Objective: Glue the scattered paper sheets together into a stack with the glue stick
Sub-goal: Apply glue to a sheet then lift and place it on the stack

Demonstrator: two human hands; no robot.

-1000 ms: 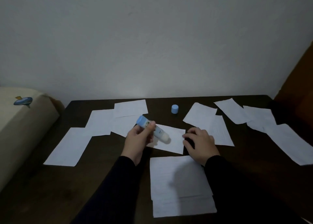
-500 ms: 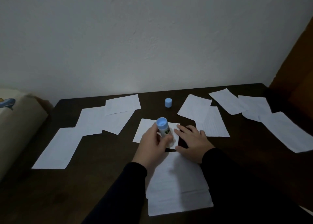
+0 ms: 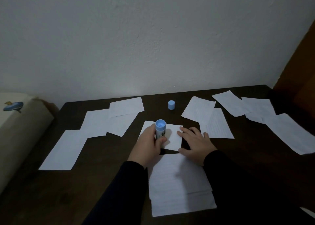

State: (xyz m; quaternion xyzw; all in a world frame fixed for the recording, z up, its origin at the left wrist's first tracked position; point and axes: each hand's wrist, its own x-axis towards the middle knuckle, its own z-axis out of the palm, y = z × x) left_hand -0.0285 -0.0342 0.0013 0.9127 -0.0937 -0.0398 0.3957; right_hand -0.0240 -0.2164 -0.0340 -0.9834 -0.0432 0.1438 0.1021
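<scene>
Wall (image 3: 153, 37), pale and rough, fills the upper half of the view, with a brown wooden panel (image 3: 300, 68) rising at the right edge. Below it a dark wooden table (image 3: 95, 182) runs across the frame, and a cream cushion (image 3: 18, 127) with a small blue motif lies off its left end.

White paper sheets are spread over the table. A left group (image 3: 95, 124) of overlapping sheets runs from the near left toward the back, and a right group (image 3: 252, 109) fans out toward the right edge, one sheet showing faint ruled lines. Nearest the person, a stack (image 3: 179, 187) of sheets lies between the two dark sleeves, its lower edges slightly stepped.

Just beyond the stack lies a single small sheet (image 3: 173, 138), tilted a little. The right hand (image 3: 196, 144) rests on its right edge with fingers straight and spread, pressing flat on paper and table. The left hand (image 3: 148, 144) has its fingers and thumb curled round the glue stick (image 3: 160, 129), which stands nearly upright over the left part of the small sheet, blue end up toward the camera. Whether its lower end touches the paper is hidden by the hand.

A small blue cap (image 3: 171, 105) stands alone near the back of the table, between the two groups of sheets and well apart from the glue stick.
</scene>
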